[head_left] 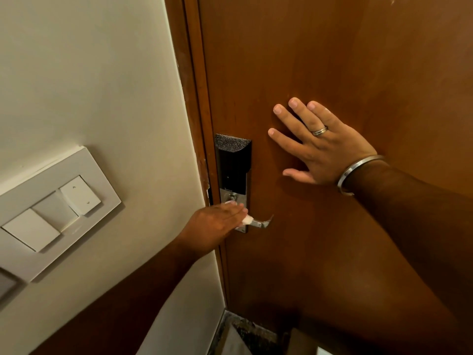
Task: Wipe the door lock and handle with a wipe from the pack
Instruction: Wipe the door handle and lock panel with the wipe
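Note:
The door lock (233, 162) is a tall black and silver plate on the brown wooden door (332, 60), close to the frame. Its silver lever handle (262, 222) sticks out to the right at the bottom of the plate. My left hand (215, 224) presses a small white wipe (247, 220) against the base of the handle, and most of the wipe is hidden under my fingers. My right hand (317, 144) lies flat on the door to the right of the lock, fingers spread, holding nothing. The pack of wipes is out of view.
A white switch panel (56, 213) with several rocker switches is on the cream wall (89, 85) left of the door frame (194, 85). Dark speckled floor (253, 334) shows at the bottom, with a pale sheet lying on it.

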Demonstrator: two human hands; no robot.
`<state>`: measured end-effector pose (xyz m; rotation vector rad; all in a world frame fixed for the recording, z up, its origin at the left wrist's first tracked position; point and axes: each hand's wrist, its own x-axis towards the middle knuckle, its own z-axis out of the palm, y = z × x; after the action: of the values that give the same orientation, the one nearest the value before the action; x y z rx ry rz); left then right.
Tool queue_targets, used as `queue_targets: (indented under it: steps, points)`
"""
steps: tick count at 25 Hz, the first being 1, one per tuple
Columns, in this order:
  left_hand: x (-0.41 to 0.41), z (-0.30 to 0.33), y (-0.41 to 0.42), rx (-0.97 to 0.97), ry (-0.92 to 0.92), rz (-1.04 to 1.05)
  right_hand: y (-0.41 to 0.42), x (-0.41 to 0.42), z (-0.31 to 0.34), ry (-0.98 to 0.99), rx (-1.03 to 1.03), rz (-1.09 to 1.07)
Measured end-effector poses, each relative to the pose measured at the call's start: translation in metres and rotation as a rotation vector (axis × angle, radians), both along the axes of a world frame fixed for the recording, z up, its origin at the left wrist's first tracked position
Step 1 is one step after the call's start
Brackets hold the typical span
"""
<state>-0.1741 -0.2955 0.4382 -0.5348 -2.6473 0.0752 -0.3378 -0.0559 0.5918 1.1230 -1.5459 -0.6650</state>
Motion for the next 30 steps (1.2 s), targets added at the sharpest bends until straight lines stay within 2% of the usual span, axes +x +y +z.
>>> queue_targets:
  steps: [3,8,11,14,17,21,24,28,30]
  points:
    - [-0.004,0.01,-0.018,-0.111,-0.105,0.03,0.0,0.001,0.0,0.007,0.0,0.001]
    - [-0.01,0.019,0.016,-0.067,-0.03,-0.108,0.0,0.001,0.001,0.007,-0.003,0.001]
    - [-0.007,0.007,0.06,-0.089,-0.08,-0.028,0.001,0.002,0.001,-0.003,-0.006,0.006]
    - [-0.001,0.022,0.034,-0.134,-0.01,-0.003,0.001,0.002,0.001,0.002,-0.005,0.006]
    - [-0.002,0.03,0.005,-0.147,-0.084,0.007,0.001,0.002,0.001,0.003,0.003,-0.004]
    - [-0.018,0.006,0.062,-0.107,-0.197,0.133,0.0,0.004,0.002,0.006,0.006,-0.015]
    - [-0.023,0.0,0.085,0.017,-0.149,0.194,0.001,0.005,0.003,0.002,0.002,-0.012]
    - [-0.001,0.015,0.032,0.024,-0.015,0.125,0.001,0.006,0.002,0.009,-0.006,-0.008]
    - [0.003,0.022,0.015,0.0,-0.031,0.123,0.0,0.005,0.002,0.015,-0.006,-0.005]
